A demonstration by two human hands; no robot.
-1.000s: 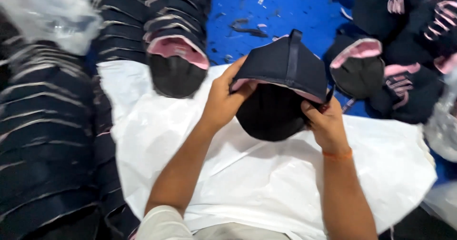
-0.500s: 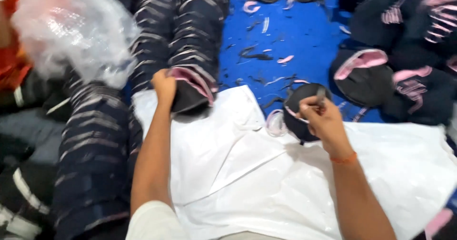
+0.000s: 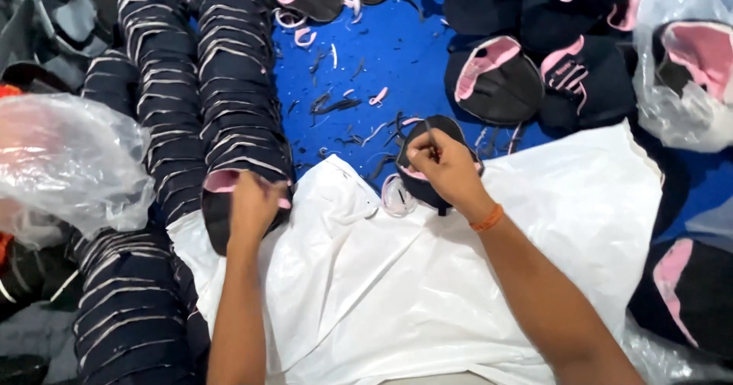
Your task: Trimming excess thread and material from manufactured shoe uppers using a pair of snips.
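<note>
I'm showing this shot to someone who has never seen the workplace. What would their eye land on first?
Probably the long stacks of nested dark caps snaking down the left side, against the bright blue floor littered with thread scraps. Next, the white plastic sheet spread in the middle, where the right hand grips a dark cap with pink lining. The left hand rests on the end cap of a stack.

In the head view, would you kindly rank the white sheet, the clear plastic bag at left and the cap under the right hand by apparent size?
1. white sheet, by far the largest.
2. clear plastic bag.
3. dark cap, smallest, though the right hand hides part of it.
</note>
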